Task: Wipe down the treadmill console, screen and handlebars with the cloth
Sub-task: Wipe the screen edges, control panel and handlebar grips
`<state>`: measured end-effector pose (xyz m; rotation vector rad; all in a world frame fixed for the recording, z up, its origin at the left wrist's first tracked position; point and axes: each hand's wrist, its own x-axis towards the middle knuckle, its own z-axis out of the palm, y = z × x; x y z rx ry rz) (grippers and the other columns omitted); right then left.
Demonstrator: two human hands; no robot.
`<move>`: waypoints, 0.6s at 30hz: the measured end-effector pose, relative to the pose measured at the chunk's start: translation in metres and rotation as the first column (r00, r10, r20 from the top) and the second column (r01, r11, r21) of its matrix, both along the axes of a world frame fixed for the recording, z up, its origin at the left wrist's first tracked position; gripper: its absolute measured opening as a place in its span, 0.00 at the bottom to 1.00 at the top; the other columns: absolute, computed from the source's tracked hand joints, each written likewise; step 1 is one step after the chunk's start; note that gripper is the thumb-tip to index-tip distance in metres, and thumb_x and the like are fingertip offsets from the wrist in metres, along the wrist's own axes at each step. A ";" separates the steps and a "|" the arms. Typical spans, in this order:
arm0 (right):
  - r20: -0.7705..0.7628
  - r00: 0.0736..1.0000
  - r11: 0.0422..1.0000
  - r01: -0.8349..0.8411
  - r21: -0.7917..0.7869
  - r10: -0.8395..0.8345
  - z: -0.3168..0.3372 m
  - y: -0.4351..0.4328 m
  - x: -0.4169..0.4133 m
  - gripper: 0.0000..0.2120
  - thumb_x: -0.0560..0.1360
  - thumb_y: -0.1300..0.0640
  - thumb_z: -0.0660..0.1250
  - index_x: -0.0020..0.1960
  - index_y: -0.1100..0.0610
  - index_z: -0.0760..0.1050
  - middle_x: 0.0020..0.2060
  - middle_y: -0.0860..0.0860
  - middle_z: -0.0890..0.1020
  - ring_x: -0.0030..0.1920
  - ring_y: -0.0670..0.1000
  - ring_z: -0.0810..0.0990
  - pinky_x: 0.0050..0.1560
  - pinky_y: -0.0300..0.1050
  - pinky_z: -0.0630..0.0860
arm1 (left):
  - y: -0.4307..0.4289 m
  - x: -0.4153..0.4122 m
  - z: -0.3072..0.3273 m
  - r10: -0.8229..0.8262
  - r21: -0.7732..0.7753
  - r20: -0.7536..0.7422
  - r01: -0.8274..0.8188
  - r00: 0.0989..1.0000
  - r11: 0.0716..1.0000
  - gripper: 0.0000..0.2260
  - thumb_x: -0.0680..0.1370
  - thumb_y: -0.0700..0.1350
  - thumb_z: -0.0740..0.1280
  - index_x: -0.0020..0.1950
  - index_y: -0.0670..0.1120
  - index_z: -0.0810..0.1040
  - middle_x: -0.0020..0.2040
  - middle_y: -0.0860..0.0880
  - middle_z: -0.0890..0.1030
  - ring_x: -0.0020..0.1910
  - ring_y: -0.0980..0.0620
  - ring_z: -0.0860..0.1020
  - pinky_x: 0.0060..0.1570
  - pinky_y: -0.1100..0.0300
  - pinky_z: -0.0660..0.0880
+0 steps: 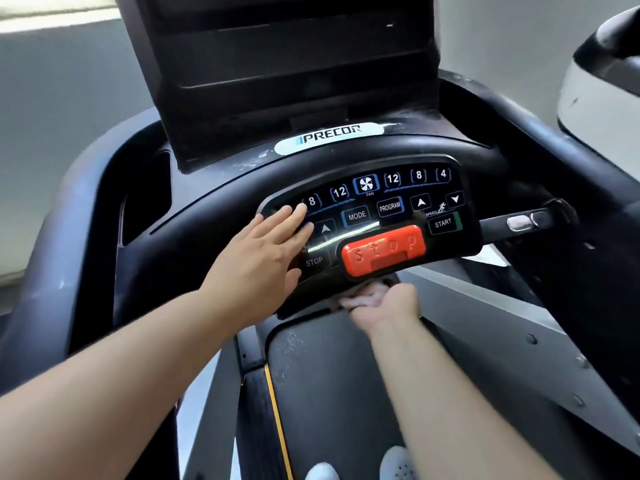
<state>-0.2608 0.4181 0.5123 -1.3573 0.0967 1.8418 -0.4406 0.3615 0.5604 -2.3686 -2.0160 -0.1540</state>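
One cloth (363,295) under console (391,206) edge, right hand (391,305) gripping.

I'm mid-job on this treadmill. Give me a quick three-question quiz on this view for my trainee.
1. True or false: the left hand lies flat, fingers straight, on the button panel.
2. Which hand holds the cloth? A) left hand B) right hand
3. Fill in: the big red button just above the cloth reads ___.

Key: 1 true; 2 B; 3 stop.
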 end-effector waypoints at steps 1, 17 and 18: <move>0.010 0.999 0.999 0.037 0.032 -0.037 -0.005 0.015 0.016 0.24 0.79 0.62 0.42 0.70 0.71 0.61 0.68 0.66 0.69 0.69 0.64 0.69 0.55 0.62 0.76 | 0.000 0.001 -0.001 0.008 0.014 -0.023 -0.008 1.000 1.000 0.30 0.74 0.49 0.69 0.75 0.49 0.64 0.77 0.50 0.59 0.76 0.50 0.57 0.74 0.53 0.49; 0.052 0.998 0.999 -0.040 -0.004 0.040 0.008 0.047 0.058 0.21 0.81 0.58 0.44 0.49 0.66 0.74 0.39 0.66 0.82 0.34 0.58 0.83 0.32 0.50 0.80 | 0.072 0.071 0.008 -0.120 0.029 -0.010 0.120 0.993 0.992 0.25 0.73 0.46 0.60 0.70 0.46 0.72 0.73 0.47 0.69 0.73 0.48 0.65 0.72 0.48 0.57; -0.043 0.998 0.998 0.056 0.005 -0.055 0.008 0.056 0.071 0.21 0.82 0.58 0.44 0.60 0.66 0.72 0.53 0.66 0.81 0.49 0.60 0.83 0.44 0.54 0.79 | 0.072 0.070 0.007 -0.117 0.041 -0.020 0.118 0.993 0.992 0.25 0.71 0.46 0.60 0.68 0.45 0.74 0.71 0.47 0.71 0.72 0.47 0.67 0.71 0.47 0.59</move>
